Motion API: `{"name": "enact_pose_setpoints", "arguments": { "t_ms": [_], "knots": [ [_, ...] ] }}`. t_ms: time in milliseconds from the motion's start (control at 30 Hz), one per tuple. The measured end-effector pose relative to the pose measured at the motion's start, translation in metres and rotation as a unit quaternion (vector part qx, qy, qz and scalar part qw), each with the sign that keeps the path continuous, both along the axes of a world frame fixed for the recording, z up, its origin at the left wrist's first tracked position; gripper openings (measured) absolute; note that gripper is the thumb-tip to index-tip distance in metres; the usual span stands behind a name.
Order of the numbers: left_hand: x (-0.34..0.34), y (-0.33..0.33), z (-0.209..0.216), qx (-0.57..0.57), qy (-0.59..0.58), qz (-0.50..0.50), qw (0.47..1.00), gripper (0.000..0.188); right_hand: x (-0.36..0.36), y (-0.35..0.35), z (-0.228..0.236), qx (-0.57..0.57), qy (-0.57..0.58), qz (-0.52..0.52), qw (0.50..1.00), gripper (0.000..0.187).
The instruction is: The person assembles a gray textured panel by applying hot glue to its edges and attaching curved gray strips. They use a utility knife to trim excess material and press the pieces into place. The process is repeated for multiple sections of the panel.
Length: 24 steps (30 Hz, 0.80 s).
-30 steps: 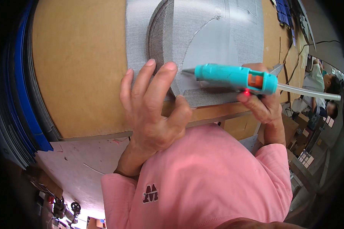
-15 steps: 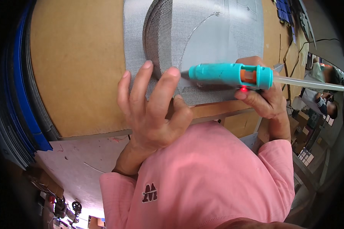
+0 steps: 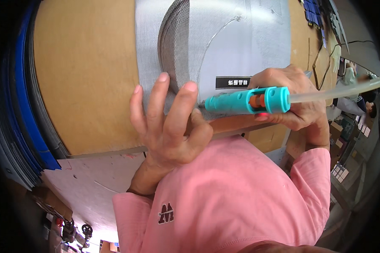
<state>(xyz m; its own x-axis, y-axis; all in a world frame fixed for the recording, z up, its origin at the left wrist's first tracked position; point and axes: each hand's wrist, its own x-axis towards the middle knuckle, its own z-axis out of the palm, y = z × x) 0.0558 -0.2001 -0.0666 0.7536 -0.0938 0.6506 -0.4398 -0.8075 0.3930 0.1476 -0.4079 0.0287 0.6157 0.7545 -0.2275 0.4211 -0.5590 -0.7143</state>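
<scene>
A grey woven fabric piece (image 3: 270,46) lies on the tan worktable, with a folded, curved strip (image 3: 173,46) standing up along its left part. My left hand (image 3: 169,126) is open, fingers spread, its fingertips at the strip's near end. My right hand (image 3: 291,97) is closed round a teal glue gun (image 3: 228,102), whose nozzle points left to a spot beside my left thumb and index finger. From the gun's back end runs a long translucent glue stick (image 3: 337,90). A black label (image 3: 231,82) with white print shows in the smooth pale opening of the fabric.
Bare tan tabletop (image 3: 84,84) extends to the left. Stacked blue and dark sheets (image 3: 33,105) stand at the far left. Blue strips (image 3: 312,12), a dark cable (image 3: 318,69) and pale sticks (image 3: 335,55) lie at the right. Another person (image 3: 359,103) is farther off at the right.
My right hand has drawn the glue gun nearer to me and tilted it, bringing the nozzle down beside my left thumb. The black label has come into sight. My left hand has hardly moved.
</scene>
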Motion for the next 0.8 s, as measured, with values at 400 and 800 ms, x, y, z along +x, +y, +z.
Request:
{"name": "enact_pose_setpoints", "arguments": {
  "t_ms": [400, 800],
  "knots": [
    [-0.002, 0.003, 0.007, 0.002, 0.035, -0.038, 0.999, 0.016, -0.026, -0.01, -0.011, 0.005, -0.044, -0.043, 0.998, 0.034],
    [0.011, 0.008, 0.029, -0.097, 0.121, -0.075, 0.985, 0.037, -0.035, -0.008, -0.025, 0.172, -0.087, -0.265, 0.945, 0.029]
  ]
}}
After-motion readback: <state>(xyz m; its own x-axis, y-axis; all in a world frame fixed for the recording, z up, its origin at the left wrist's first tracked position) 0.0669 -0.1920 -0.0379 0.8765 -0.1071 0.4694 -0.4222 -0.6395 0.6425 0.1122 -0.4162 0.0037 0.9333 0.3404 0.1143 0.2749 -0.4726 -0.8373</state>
